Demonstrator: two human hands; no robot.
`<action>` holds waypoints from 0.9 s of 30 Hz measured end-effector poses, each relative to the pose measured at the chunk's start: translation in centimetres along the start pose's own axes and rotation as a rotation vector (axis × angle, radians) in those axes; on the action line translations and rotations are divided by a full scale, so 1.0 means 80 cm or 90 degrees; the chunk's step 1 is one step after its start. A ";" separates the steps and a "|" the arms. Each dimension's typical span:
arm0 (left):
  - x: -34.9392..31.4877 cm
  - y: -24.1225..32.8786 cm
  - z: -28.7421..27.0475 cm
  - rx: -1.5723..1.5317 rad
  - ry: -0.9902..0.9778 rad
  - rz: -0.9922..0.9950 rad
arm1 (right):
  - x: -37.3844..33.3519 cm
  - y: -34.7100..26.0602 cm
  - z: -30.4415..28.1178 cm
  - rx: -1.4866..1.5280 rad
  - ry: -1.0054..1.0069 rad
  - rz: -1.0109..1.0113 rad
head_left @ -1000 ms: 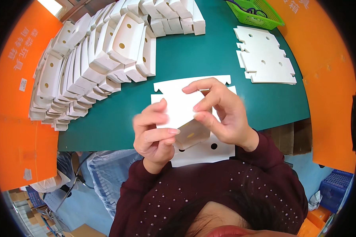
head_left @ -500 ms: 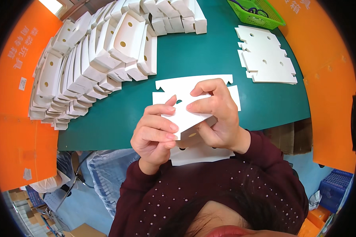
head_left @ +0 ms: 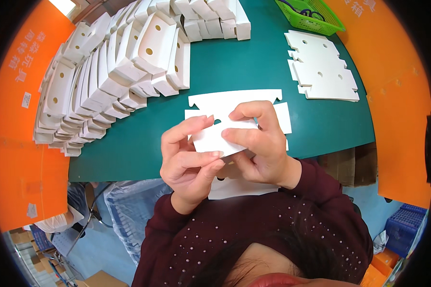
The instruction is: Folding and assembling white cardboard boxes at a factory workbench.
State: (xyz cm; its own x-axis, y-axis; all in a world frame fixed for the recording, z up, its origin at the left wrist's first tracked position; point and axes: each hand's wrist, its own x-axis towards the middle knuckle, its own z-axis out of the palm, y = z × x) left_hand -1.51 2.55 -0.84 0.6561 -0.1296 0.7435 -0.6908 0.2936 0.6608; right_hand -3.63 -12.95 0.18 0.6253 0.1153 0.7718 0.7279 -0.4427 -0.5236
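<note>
In front of my chest I hold a white cardboard panel [head_left: 208, 138] with a round hole near its far edge. My left hand [head_left: 187, 160] is closed on its near left corner, the thumb below the edge and a finger on top. My right hand [head_left: 268, 141] grips the panel's right side, two fingers on top and the thumb underneath. Below and behind lies a flat white card blank [head_left: 234, 98] with notched ends, reaching toward my body. The hands hide where panel and blank meet, so I cannot tell if they are one piece.
On the green table [head_left: 225, 67], rows of white folded boxes [head_left: 105, 76] are piled at the left. A stack of flat white blanks [head_left: 323, 67] lies at the right, near a green basket [head_left: 311, 19]. Orange panels [head_left: 28, 119] stand on both sides.
My left fingers have shifted: the thumb has come up to pinch the near corner, which has lifted and folded in. The right hand has moved only slightly.
</note>
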 end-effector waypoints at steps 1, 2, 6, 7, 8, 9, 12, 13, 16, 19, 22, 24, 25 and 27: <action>0.001 0.001 0.004 0.026 0.040 -0.007 | 0.001 0.000 -0.001 -0.001 0.000 0.001; -0.003 -0.003 0.000 0.102 0.008 0.023 | 0.004 -0.002 -0.003 0.010 -0.014 0.001; -0.005 -0.010 -0.007 0.073 -0.026 0.018 | 0.016 -0.001 -0.020 0.093 -0.077 0.017; -0.002 -0.009 -0.006 0.098 -0.043 0.015 | 0.015 0.001 -0.018 0.093 -0.077 0.015; 0.000 -0.006 -0.008 0.129 -0.058 0.012 | 0.012 0.005 -0.012 0.099 -0.046 0.019; 0.002 -0.003 -0.009 0.161 -0.072 0.010 | 0.012 0.008 -0.007 0.106 -0.015 0.023; 0.004 -0.004 -0.008 0.265 -0.127 0.019 | 0.016 0.004 -0.009 0.077 -0.003 0.070; -0.006 -0.013 -0.005 0.199 -0.125 0.003 | 0.015 0.011 -0.014 0.088 0.034 0.062; -0.027 -0.006 -0.019 0.236 -0.190 -0.231 | -0.003 0.036 -0.039 0.301 0.252 0.224; -0.002 -0.006 -0.068 0.510 -0.102 0.033 | 0.002 0.034 -0.020 0.141 0.188 0.159; 0.071 0.006 -0.155 0.885 0.175 0.198 | -0.027 0.036 -0.037 0.121 -0.103 0.196; 0.128 0.022 -0.216 1.018 0.222 0.181 | -0.036 0.029 -0.045 0.098 -0.286 0.191; 0.151 0.019 -0.252 1.046 0.221 0.206 | -0.040 0.023 -0.045 0.044 -0.451 0.134; 0.185 0.007 -0.297 1.064 0.214 0.232 | -0.055 0.014 -0.050 -0.016 -0.610 0.083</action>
State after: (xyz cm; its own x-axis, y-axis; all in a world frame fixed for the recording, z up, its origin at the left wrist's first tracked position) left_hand 15.08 23.30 8.09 0.2888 -0.0359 0.9567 -0.2058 -0.9783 0.0254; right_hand -6.71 -17.49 -2.37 0.6727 0.7354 0.0810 0.6377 -0.5209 -0.5674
